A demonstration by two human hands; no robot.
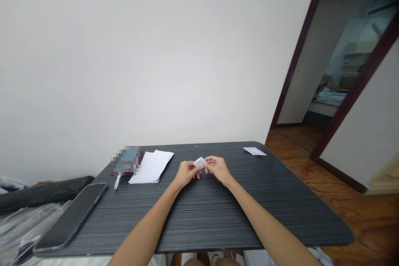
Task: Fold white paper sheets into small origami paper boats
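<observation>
A small folded piece of white paper (200,161) is held up between both hands, above the middle of the dark table (212,212). My left hand (186,172) pinches its left side between thumb and fingers. On the right side, the thumb and fingertips of my right hand (217,168) close on the same paper. It narrows to a point at the top, and the fingers cover part of its lower edge.
Several loose white sheets (152,167) lie at the back left, beside a blurred-out phone-like item (127,160) with a white strap. A phone (71,218) rests along the left edge. Another white paper (254,151) lies at the back right. Behind stands a white wall (140,58).
</observation>
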